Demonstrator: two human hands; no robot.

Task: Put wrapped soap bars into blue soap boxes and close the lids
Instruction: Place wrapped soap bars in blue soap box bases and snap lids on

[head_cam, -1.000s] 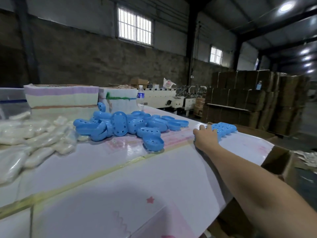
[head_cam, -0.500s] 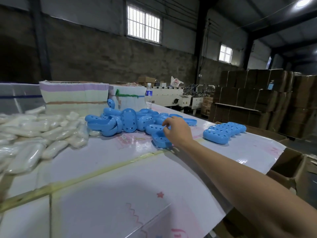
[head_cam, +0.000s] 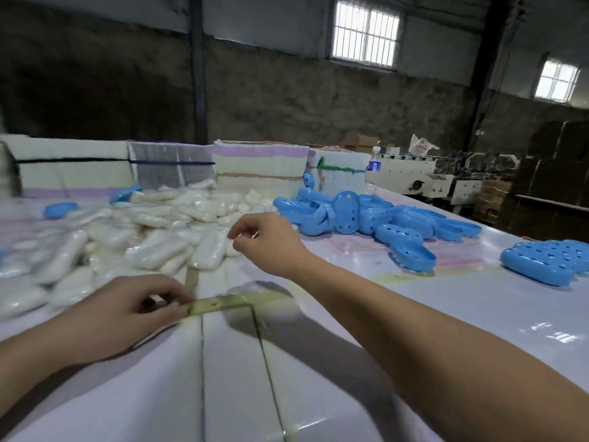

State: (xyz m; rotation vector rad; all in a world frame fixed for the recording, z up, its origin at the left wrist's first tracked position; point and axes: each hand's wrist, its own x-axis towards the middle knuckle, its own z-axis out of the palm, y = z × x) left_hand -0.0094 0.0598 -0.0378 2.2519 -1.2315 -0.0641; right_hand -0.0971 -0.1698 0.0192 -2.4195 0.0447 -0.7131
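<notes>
Wrapped soap bars lie heaped on our tabletop, left of the blue soap boxes. Our right hand hovers just beside the heap, fingers loosely curled, holding nothing. Our left hand pinches yellow tape nearer us.

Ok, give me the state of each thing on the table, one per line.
Soap bars: wrapped, loose heap, none boxed.
Open boxes: empty, piled.
Closed boxes: lids shut, set in a row.
Left hand: pinching the yellow tape.
Right hand: empty, fingers curled, beside the soap.
</notes>
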